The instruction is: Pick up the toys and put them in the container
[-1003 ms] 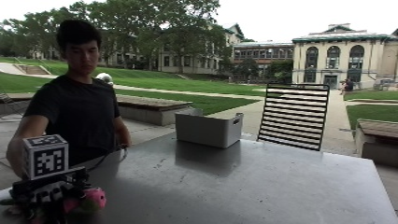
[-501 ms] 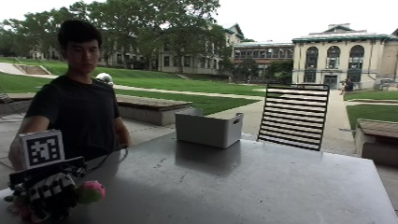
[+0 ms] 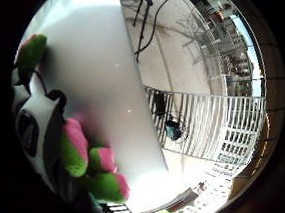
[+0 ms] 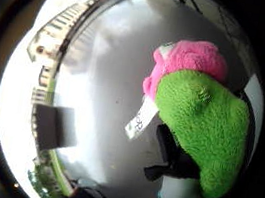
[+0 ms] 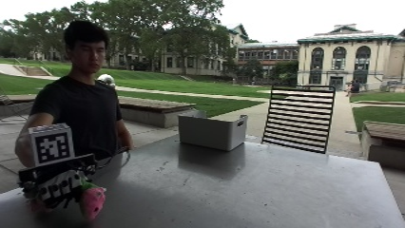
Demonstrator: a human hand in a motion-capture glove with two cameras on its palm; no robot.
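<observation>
A: Where were you in the task at this frame?

B: Pick step, as I read it. Your gloved right hand (image 5: 53, 190) sat at the lower left of the outside view, low over the near corner of the counter (image 5: 253, 190), fingers curled round the pink-and-green plush toy (image 5: 92, 202). The toy's pink end poked out below the hand. I couldn't tell whether it was touching the counter or just off it.

A: Palm views agreed?

B: Yes. The thumb-side one was filled at its right with green and pink plush, white tag showing, so the toy was right against your palm. The little-finger side showed the same plush beside the hand's straps at lower left.

A: And the container?

B: The grey container (image 5: 212, 131) stood at the far side of the counter, upper middle of the outside view, well apart from the hand, open top up. It was also visible small at the left of the thumb-side view.

A: Next move?

B: My judgement: you needed a lift clear of the counter, a carry across to the container, and a release over the opening. Only one toy was visible.
</observation>
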